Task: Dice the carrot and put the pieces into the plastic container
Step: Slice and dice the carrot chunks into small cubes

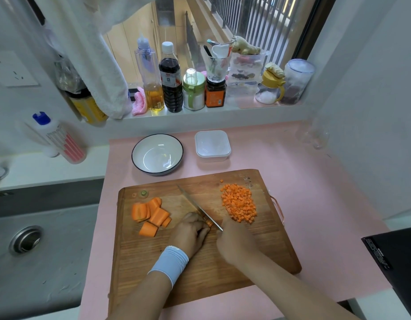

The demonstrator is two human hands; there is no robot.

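On the wooden cutting board (153,262) my left hand (190,232) curls its fingers over a small piece of carrot (209,223). My right hand (234,241) grips the handle of a knife (197,205), whose blade lies against that piece and points to the far left. A heap of diced carrot (240,204) lies on the board's right side. Several thick carrot slabs (151,214) sit on its left side. The square clear plastic container (212,145) stands beyond the board, with nothing visible inside it.
A white bowl with a dark rim (157,153) stands left of the container. Bottles and jars (170,77) line the window sill behind. A sink (26,239) lies to the left, a black box (398,262) at the right edge.
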